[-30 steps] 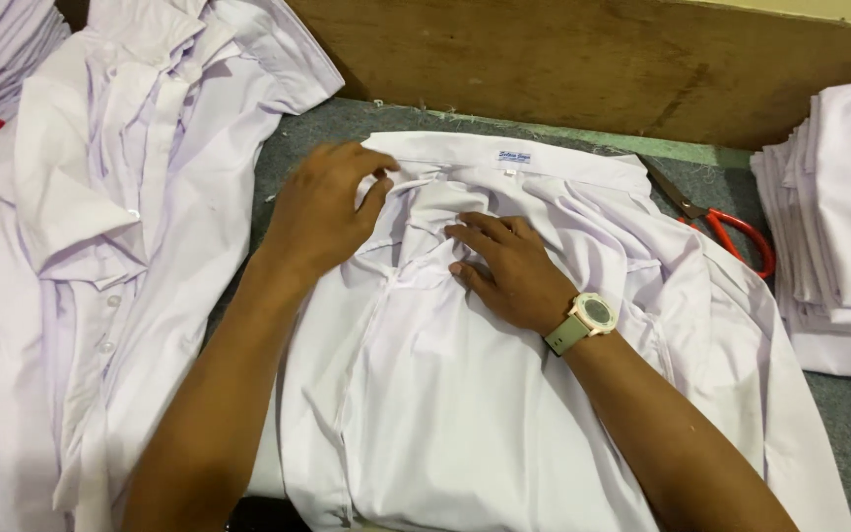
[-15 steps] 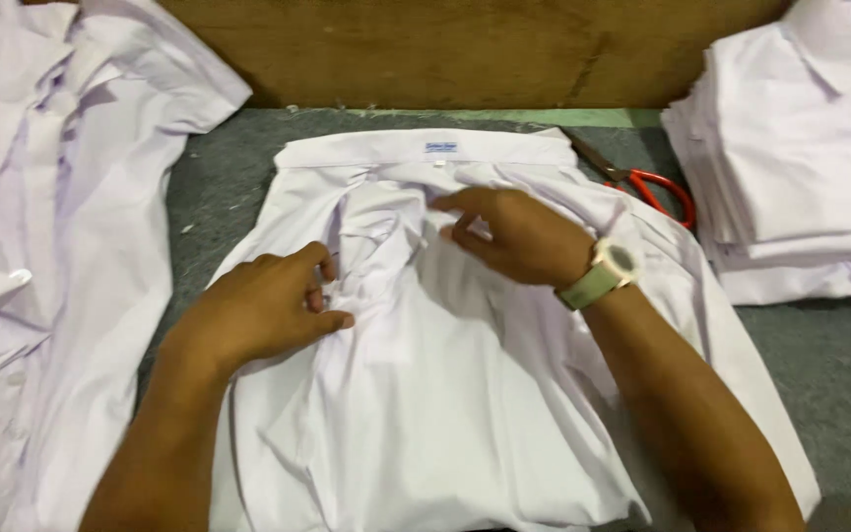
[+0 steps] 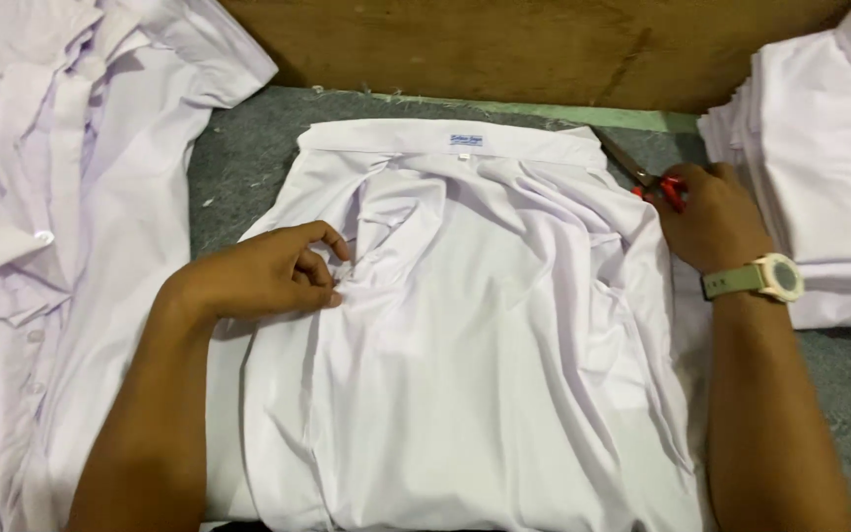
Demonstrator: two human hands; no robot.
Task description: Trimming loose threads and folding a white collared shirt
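A white shirt (image 3: 485,335) lies spread on the grey felt table (image 3: 248,167), collar toward the far wall. My left hand (image 3: 268,276) pinches a fold of its fabric just below the collar opening. My right hand (image 3: 706,212), with a pale green watch on the wrist, rests at the shirt's right shoulder, fingers closed over the red handles of a pair of scissors (image 3: 642,172) that lies on the table.
A loose heap of white shirts (image 3: 61,197) covers the left side. A folded stack of white shirts (image 3: 829,177) stands at the right. A brown wooden board (image 3: 544,44) closes off the far edge.
My right hand left the collar area and went right to the scissors. My left hand stayed pinching the fabric.
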